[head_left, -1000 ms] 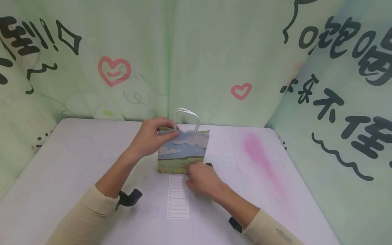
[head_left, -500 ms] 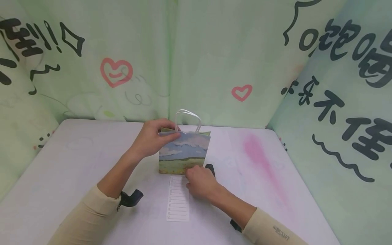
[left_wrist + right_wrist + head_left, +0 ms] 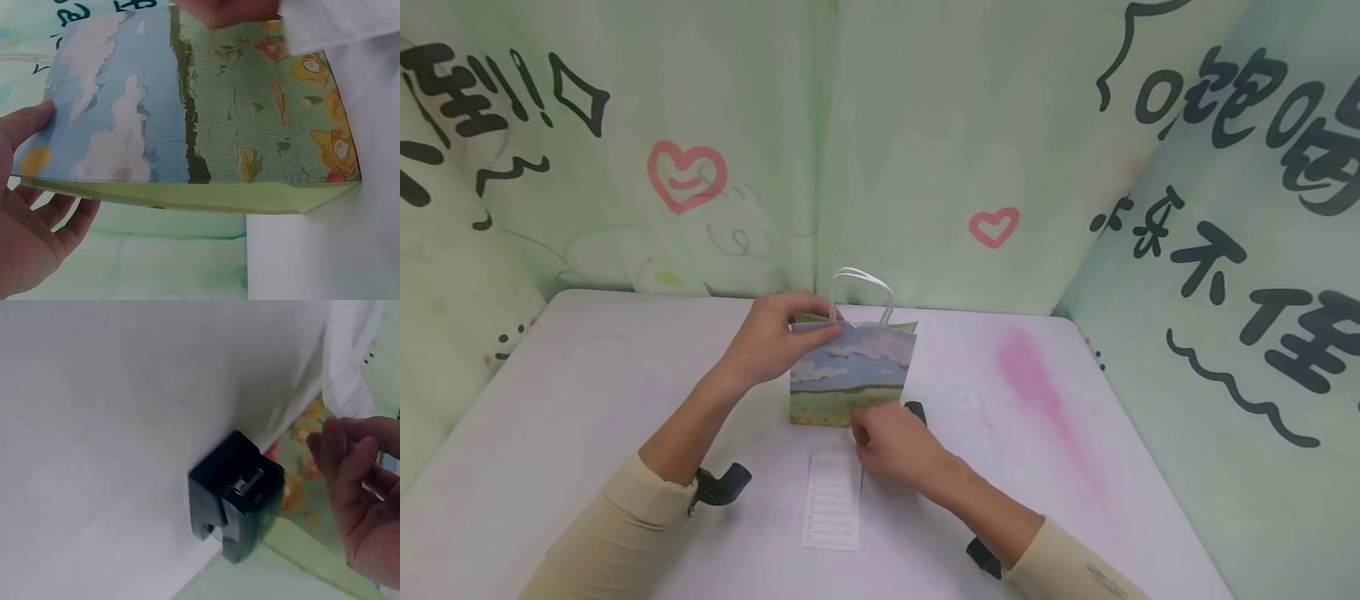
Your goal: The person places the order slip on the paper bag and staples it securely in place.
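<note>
A small paper gift bag [image 3: 850, 362] with a painted sky and flower meadow stands mid-table, white handles [image 3: 861, 275] up. My left hand [image 3: 778, 333] grips its top left corner, thumb on the front panel and the other fingers behind. Low in front of the bag, my right hand [image 3: 895, 442] has its fingers drawn together at the end of a lined white paper strip [image 3: 831, 508]. In the right wrist view that strip [image 3: 347, 381] bends up to the pinching fingertips [image 3: 331, 428]. The left wrist view shows the strip [image 3: 344, 22] overlapping the bag's lower front.
A small black device with a metal insert [image 3: 240, 494], stapler-like, stands on the table right beside the bag. The white tabletop [image 3: 625, 400] has a pink stain [image 3: 1030, 367] at right. Green printed curtains [image 3: 895, 150] hang close behind and along the sides.
The strip's top end has come away from the bag's base, and the strip has shifted slightly toward me. The right hand has moved little; the left hand and bag stay put.
</note>
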`<state>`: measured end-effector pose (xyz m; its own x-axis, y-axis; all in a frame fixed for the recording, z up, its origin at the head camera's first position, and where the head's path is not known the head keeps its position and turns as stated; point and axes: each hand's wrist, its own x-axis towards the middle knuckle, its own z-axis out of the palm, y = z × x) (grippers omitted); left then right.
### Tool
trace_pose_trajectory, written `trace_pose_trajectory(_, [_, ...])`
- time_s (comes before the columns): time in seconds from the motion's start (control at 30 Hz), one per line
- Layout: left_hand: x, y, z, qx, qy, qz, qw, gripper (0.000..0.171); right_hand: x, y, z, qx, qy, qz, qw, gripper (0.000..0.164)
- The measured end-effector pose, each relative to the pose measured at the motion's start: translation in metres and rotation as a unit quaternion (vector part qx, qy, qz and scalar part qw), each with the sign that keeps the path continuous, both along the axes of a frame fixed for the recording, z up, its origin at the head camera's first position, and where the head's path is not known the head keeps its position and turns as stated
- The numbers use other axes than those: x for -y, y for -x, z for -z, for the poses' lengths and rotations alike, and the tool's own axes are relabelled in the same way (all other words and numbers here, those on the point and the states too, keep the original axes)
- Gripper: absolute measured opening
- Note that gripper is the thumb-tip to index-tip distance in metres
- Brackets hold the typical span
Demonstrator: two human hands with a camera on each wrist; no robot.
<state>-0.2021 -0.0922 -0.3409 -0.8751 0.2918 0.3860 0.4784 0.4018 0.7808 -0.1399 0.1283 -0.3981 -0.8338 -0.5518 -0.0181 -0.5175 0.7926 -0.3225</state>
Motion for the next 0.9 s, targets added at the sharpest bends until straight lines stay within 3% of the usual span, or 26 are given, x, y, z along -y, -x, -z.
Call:
trace_pose_trajectory(0.13, [0.001,-0.001,0.000,-0.004,0.001,0.002,1.0000,0.010,-0.008,0.000,-0.016,0.018,0.064,-0.020,0.998,0.017])
trace_pose_trajectory(0.4, [0.001,-0.001,-0.001,-0.006,0.001,0.002,1.0000,0.009,-0.021,0.000,-0.043,0.054,0.173,-0.019,0.983,0.019])
trace_pose_trajectory(0.73, [0.000,0.000,-0.001,-0.002,-0.003,0.003,1.0000,0.011,-0.029,0.005,-0.062,-0.005,0.234,0.010,0.972,0.011])
trace_pose_trajectory(0.9, [-0.001,-0.001,-0.001,0.001,0.003,-0.004,1.0000,0.013,-0.030,0.010,-0.067,-0.064,0.246,0.029,0.967,0.010])
